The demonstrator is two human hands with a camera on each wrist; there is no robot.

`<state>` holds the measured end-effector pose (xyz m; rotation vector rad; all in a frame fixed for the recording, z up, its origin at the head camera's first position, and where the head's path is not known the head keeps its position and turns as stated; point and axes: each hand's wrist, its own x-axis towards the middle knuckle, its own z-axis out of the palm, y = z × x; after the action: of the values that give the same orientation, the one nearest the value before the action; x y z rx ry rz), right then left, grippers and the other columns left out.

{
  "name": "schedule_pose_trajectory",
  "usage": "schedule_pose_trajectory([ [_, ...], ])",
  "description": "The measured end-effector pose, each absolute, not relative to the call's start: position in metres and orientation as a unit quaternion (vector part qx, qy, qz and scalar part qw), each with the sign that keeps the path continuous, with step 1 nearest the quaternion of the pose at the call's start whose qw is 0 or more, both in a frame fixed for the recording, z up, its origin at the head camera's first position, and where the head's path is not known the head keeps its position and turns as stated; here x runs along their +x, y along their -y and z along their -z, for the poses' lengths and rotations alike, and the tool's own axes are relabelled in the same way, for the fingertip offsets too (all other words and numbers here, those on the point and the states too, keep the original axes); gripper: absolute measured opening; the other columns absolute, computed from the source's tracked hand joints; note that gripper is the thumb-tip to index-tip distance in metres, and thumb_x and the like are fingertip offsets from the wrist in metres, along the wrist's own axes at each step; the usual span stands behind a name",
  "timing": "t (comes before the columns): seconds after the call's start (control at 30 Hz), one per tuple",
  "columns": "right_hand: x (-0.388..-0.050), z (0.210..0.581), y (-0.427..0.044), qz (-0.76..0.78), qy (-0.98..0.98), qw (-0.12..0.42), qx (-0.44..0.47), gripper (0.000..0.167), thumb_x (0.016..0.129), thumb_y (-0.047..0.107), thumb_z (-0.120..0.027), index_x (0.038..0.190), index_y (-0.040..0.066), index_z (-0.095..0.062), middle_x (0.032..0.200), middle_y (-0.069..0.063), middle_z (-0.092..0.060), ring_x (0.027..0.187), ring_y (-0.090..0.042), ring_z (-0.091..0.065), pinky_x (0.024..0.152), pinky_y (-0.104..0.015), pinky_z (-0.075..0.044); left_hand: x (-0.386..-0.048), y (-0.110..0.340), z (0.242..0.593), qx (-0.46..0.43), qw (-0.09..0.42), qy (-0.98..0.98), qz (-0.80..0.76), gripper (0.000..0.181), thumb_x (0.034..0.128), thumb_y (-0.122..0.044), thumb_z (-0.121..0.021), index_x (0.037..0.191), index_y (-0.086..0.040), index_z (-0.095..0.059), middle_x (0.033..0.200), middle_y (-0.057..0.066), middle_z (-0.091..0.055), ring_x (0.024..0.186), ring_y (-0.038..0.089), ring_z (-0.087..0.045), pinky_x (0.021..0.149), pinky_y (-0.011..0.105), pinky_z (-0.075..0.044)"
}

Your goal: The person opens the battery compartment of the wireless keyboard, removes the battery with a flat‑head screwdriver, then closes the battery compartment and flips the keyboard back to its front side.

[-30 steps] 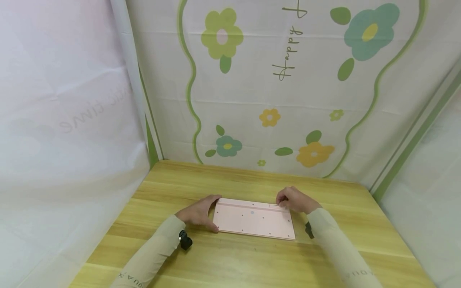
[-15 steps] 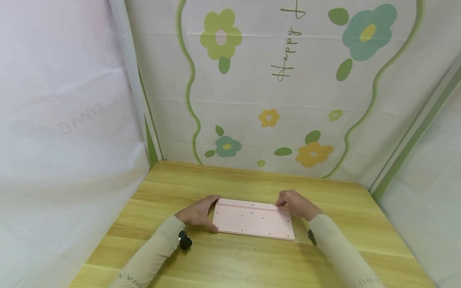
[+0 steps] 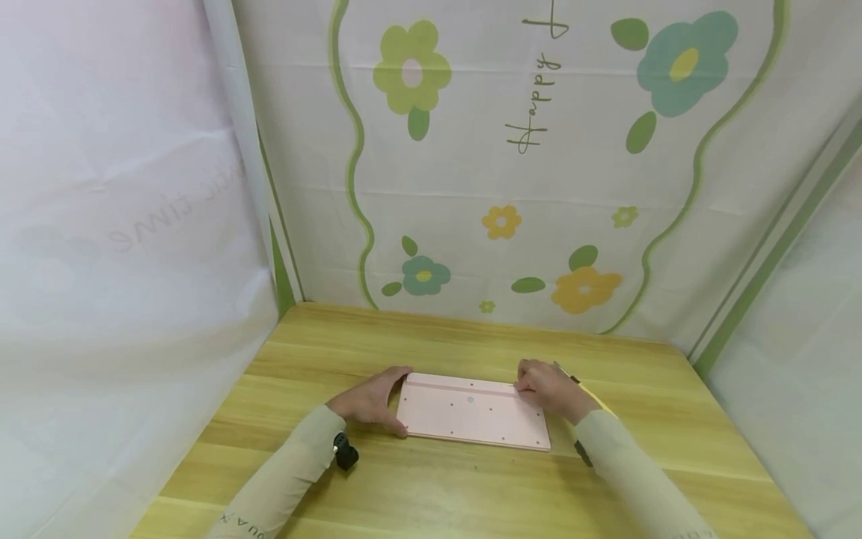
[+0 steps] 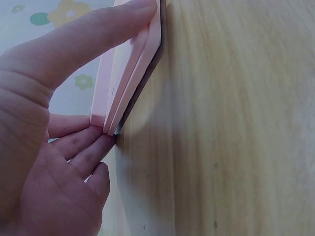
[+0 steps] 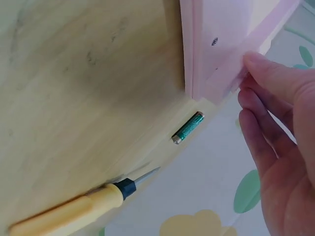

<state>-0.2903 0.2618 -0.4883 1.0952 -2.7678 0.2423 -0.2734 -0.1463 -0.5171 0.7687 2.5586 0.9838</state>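
Observation:
A pink keyboard [image 3: 465,415] lies on the wooden table, its screw-dotted underside up and a raised strip along the far edge. My left hand [image 3: 369,400] grips its left end: in the left wrist view the thumb is on the near corner and the fingers touch the far corner. My right hand [image 3: 548,385] pinches the strip near its right end, thumb [image 5: 266,71] on top and the other fingers curled behind the far edge. Just what the fingertips hold there is partly hidden.
Beyond the keyboard's right end, the right wrist view shows a green battery [image 5: 188,128] and a screwdriver [image 5: 74,211] with a yellow handle. A flower-print cloth [image 3: 471,172] hangs behind the table, and pale cloth [image 3: 121,299] hangs at the sides.
My right hand has shifted slightly and turned on the strip, and the screwdriver now shows behind it in the head view. The left hand and keyboard stay put.

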Motion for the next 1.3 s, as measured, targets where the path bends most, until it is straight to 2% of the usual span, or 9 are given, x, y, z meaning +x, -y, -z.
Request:
schedule_pose_trajectory([
  [0.1, -0.290, 0.491, -0.260, -0.063, 0.926, 0.075, 0.363, 0.044, 0.088, -0.008, -0.070, 0.056, 0.020, -0.058, 0.084, 0.008, -0.058, 0.075, -0.008, -0.046, 0.081, -0.072, -0.052, -0.274, 0.146, 0.517, 0.268, 0.145, -0.890, -0.338, 0.126, 0.0703, -0.042, -0.099, 0.166, -0.004, -0.027, 0.169, 0.016, -0.036, 0.156, 0.037, -0.036, 0.127, 0.057, -0.034],
  [0.2, -0.290, 0.491, -0.260, -0.060, 0.927, 0.071, 0.363, 0.047, 0.089, -0.006, -0.070, 0.054, 0.021, -0.054, 0.084, 0.009, -0.057, 0.076, -0.007, -0.045, 0.083, -0.076, -0.051, -0.273, 0.146, 0.518, 0.267, 0.145, -0.891, -0.338, 0.125, 0.0704, -0.042, -0.099, 0.166, -0.004, -0.027, 0.169, 0.016, -0.036, 0.156, 0.038, -0.036, 0.127, 0.057, -0.034],
  [0.33, -0.293, 0.491, -0.264, -0.083, 0.919, 0.067, 0.379, 0.032, 0.090, -0.005, -0.074, 0.066, 0.016, -0.072, 0.085, 0.005, -0.061, 0.075, -0.006, -0.050, 0.077, -0.046, -0.057, -0.273, 0.146, 0.518, 0.266, 0.147, -0.889, -0.342, 0.125, 0.0706, -0.042, -0.099, 0.166, -0.004, -0.027, 0.169, 0.017, -0.035, 0.156, 0.038, -0.036, 0.127, 0.058, -0.033],
  [0.47, -0.297, 0.490, -0.269, -0.129, 0.912, 0.052, 0.385, 0.016, 0.090, -0.007, -0.077, 0.093, 0.007, -0.084, 0.089, -0.002, -0.070, 0.080, -0.011, -0.064, 0.069, -0.026, -0.059, -0.274, 0.147, 0.519, 0.267, 0.149, -0.887, -0.345, 0.125, 0.0709, -0.041, -0.099, 0.166, -0.004, -0.026, 0.169, 0.018, -0.035, 0.156, 0.039, -0.035, 0.127, 0.058, -0.033],
  [0.7, -0.297, 0.484, -0.273, -0.163, 0.915, -0.001, 0.369, 0.017, 0.092, 0.001, -0.078, 0.109, 0.002, -0.080, 0.101, -0.009, -0.075, 0.090, -0.021, -0.071, 0.080, -0.037, -0.063, -0.273, 0.148, 0.517, 0.271, 0.151, -0.888, -0.340, 0.125, 0.0715, -0.040, -0.099, 0.166, -0.005, -0.026, 0.170, 0.017, -0.034, 0.157, 0.038, -0.035, 0.127, 0.057, -0.033],
  [0.87, -0.293, 0.478, -0.275, -0.178, 0.918, -0.038, 0.352, 0.037, 0.092, 0.011, -0.082, 0.124, -0.005, -0.072, 0.120, -0.019, -0.075, 0.110, -0.035, -0.073, 0.095, -0.049, -0.061, -0.274, 0.148, 0.516, 0.285, 0.149, -0.890, -0.323, 0.127, 0.0706, -0.038, -0.100, 0.167, -0.004, -0.025, 0.169, 0.016, -0.035, 0.156, 0.036, -0.036, 0.127, 0.055, -0.034],
  [1.03, -0.287, 0.472, -0.276, -0.177, 0.927, -0.071, 0.322, 0.060, 0.089, 0.025, -0.087, 0.136, -0.006, -0.065, 0.138, -0.022, -0.068, 0.125, -0.040, -0.067, 0.106, -0.055, -0.055, -0.274, 0.149, 0.515, 0.291, 0.151, -0.892, -0.310, 0.127, 0.0700, -0.035, -0.100, 0.167, -0.005, -0.024, 0.170, 0.014, -0.034, 0.157, 0.034, -0.036, 0.127, 0.055, -0.034],
  [1.13, -0.283, 0.469, -0.276, -0.177, 0.932, -0.083, 0.306, 0.070, 0.086, 0.032, -0.089, 0.140, -0.004, -0.063, 0.143, -0.020, -0.066, 0.131, -0.043, -0.062, 0.114, -0.063, -0.046, -0.275, 0.149, 0.516, 0.293, 0.148, -0.891, -0.313, 0.126, 0.0697, -0.034, -0.099, 0.167, -0.005, -0.024, 0.169, 0.014, -0.035, 0.156, 0.034, -0.037, 0.127, 0.055, -0.035],
  [1.3, -0.277, 0.466, -0.272, -0.177, 0.932, -0.094, 0.301, 0.083, 0.080, 0.042, -0.092, 0.144, -0.002, -0.061, 0.146, -0.018, -0.065, 0.135, -0.049, -0.055, 0.117, -0.074, -0.033, -0.275, 0.149, 0.521, 0.297, 0.135, -0.891, -0.316, 0.127, 0.0663, -0.035, -0.100, 0.165, -0.004, -0.027, 0.166, 0.015, -0.040, 0.153, 0.033, -0.041, 0.125, 0.056, -0.037],
])
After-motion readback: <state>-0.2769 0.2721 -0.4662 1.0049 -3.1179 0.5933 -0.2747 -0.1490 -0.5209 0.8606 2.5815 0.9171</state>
